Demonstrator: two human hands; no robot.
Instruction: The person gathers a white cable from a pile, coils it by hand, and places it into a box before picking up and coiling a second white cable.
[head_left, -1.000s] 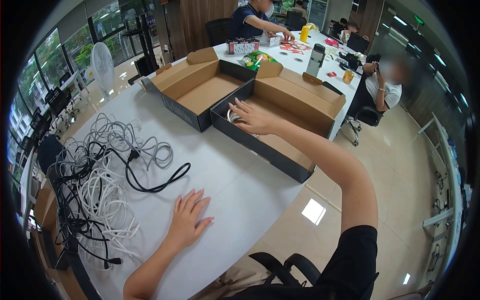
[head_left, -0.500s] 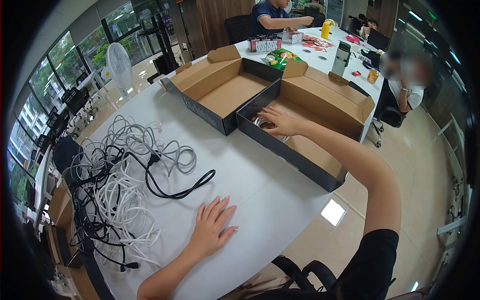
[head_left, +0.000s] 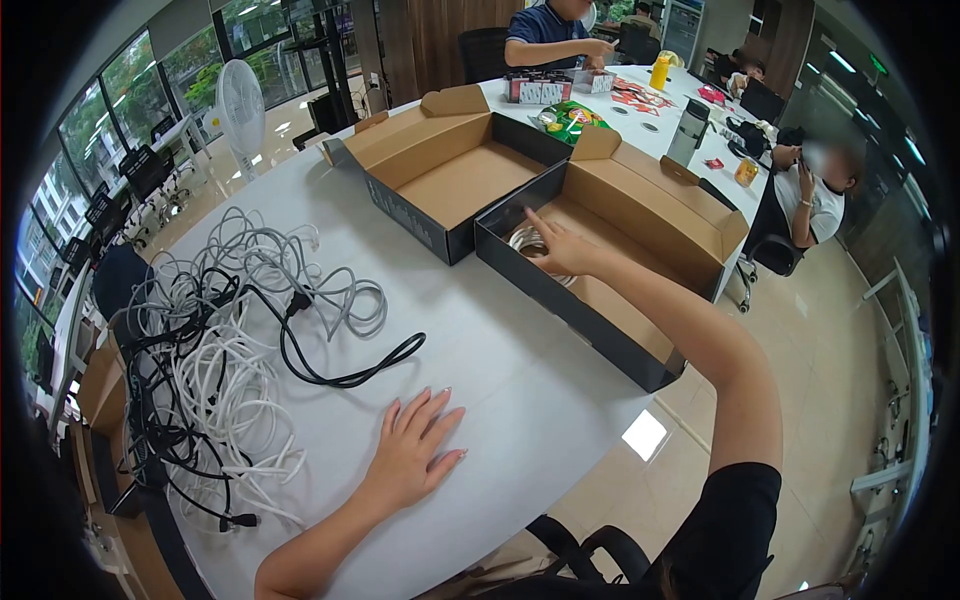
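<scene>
My left hand (head_left: 408,452) lies on the white table (head_left: 500,400) with its fingers spread, holding nothing. Over the near-left corner of an open black box (head_left: 600,335) with brown inside, my right hand (head_left: 558,248) has its fingers apart. Beneath and beside it a coiled white cable (head_left: 525,240) rests in that corner. A second open box (head_left: 450,195) stands to the left, touching the first one. Tangled white cables (head_left: 225,385), grey cables (head_left: 350,300) and black cables (head_left: 375,378) are heaped left of my left hand.
Beyond the boxes are a green packet (head_left: 570,118), a grey bottle (head_left: 688,132), a yellow bottle (head_left: 659,72) and a can (head_left: 746,172). One person (head_left: 550,40) is at the far side, another (head_left: 815,190) sits at right. A fan (head_left: 241,110) stands at left.
The fingers of my right hand have lifted and opened over the coiled cable, which shows more now. My left hand stays on the table. The camera view has shifted slightly.
</scene>
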